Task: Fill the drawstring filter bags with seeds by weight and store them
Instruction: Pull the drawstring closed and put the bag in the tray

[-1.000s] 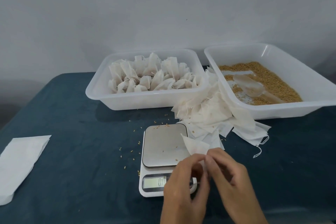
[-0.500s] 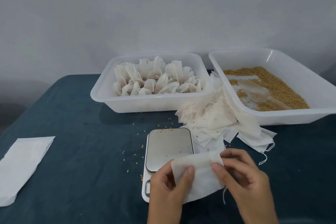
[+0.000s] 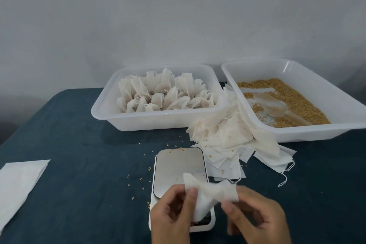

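Head view: both thumbs pinching the empty filter bag [image 3: 210, 194] over the scale [image 3: 179, 172], left hand [image 3: 172, 214] and right hand [image 3: 257, 218] should tease its mouth open gently.

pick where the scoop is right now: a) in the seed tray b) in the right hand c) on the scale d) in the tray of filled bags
a: the clear scoop lies on the seeds inside the seed tray, while both the left hand and right hand pinch an empty bag above the scale.
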